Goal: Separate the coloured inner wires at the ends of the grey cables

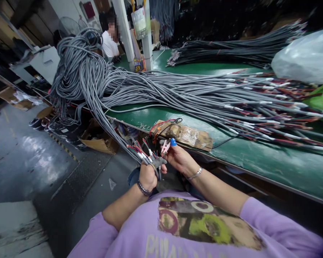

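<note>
Grey cables [111, 125] fill our clenched left hand [148, 176]; our right hand [179, 158] pinches something pale [165, 147] (unclear what); white sleeves [265, 103] seem fitted, work unfinished.

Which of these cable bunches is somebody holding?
The thin grey bunch drooping off the green table, gripped near its wire ends by the left hand; the wide grey spread and darker bundle lie on that table.

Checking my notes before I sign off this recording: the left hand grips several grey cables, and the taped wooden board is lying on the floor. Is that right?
Not quite: the taped wooden board lies on the green table, near its edge, not on the floor. The head view shows it. The left hand does grip several grey cables.
</note>
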Demonstrator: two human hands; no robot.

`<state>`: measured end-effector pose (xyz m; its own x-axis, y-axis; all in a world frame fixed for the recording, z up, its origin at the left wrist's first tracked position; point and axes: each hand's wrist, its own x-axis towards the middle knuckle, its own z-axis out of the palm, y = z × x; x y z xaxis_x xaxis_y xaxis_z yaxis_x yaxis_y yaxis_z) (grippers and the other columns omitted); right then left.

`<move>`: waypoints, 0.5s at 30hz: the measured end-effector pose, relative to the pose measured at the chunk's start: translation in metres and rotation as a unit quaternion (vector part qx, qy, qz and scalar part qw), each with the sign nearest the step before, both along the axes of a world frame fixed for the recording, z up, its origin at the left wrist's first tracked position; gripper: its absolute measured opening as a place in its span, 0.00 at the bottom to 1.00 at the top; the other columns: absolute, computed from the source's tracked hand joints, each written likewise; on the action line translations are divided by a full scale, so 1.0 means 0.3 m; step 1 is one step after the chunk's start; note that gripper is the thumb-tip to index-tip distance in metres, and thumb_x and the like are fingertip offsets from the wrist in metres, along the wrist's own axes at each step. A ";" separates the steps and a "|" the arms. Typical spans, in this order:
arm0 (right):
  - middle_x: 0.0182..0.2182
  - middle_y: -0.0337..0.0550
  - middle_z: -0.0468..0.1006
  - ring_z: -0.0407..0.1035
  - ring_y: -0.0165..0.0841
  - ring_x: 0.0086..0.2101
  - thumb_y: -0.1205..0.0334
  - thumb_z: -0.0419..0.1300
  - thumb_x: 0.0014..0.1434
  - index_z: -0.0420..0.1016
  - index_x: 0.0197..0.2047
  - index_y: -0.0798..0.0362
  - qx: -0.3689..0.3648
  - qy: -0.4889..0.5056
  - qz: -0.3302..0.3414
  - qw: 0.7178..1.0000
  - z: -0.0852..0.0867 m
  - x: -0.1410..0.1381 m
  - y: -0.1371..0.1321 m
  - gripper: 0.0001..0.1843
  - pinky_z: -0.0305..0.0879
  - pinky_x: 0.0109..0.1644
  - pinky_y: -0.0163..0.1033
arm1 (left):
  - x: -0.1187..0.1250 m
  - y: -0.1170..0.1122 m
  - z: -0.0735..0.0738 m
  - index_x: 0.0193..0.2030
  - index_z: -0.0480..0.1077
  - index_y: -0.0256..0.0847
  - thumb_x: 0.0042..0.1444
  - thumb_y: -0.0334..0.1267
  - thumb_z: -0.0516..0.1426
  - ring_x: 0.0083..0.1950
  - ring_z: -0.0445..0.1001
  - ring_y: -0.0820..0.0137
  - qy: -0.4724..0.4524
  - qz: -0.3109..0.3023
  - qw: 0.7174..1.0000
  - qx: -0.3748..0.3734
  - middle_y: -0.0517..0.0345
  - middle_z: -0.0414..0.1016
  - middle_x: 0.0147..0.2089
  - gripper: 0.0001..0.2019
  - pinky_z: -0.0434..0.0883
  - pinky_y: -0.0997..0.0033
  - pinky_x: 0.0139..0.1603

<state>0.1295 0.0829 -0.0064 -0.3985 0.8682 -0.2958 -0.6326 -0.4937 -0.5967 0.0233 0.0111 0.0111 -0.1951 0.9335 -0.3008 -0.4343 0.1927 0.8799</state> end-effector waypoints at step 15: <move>0.27 0.41 0.76 0.68 0.28 0.27 0.37 0.58 0.52 0.74 0.31 0.53 -0.017 0.012 0.065 0.998 0.010 0.025 -0.028 0.24 0.66 0.32 0.34 | -0.004 -0.022 0.012 0.21 0.71 0.34 0.40 0.47 0.63 0.17 0.65 0.76 0.006 0.000 1.000 -0.009 0.59 0.68 0.15 0.15 0.62 0.76 0.19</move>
